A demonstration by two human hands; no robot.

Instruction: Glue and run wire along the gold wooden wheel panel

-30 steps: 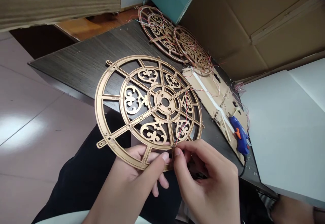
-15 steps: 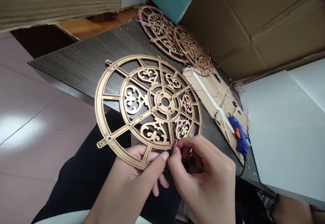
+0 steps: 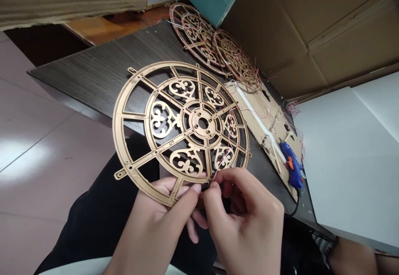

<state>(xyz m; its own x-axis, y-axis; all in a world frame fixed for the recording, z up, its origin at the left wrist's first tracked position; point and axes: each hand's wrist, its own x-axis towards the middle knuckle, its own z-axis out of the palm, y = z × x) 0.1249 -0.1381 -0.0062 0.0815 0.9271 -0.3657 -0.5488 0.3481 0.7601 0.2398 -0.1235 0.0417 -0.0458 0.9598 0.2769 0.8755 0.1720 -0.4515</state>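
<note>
A large gold openwork wheel (image 3: 174,125) with scroll ornaments lies half on the dark table (image 3: 102,71), half over my lap. My left hand (image 3: 162,221) grips its near rim from below, thumb on top. Just right of that thumb, my right hand (image 3: 246,221) pinches a thin red and white wire (image 3: 229,142) at the rim. The wire runs up across the wheel's right side toward the hub.
Two more gold wheels (image 3: 215,46) strung with wires lie at the table's far end. A cardboard strip (image 3: 264,117) holds a blue glue gun (image 3: 293,169) at the right. Brown cardboard boxes (image 3: 311,25) and a white board (image 3: 349,158) close the right side. Tiled floor lies left.
The wheel has shifted slightly left and toward me. My right hand's fingers slid left along the rim, closer to my left thumb, still pinching the wire.
</note>
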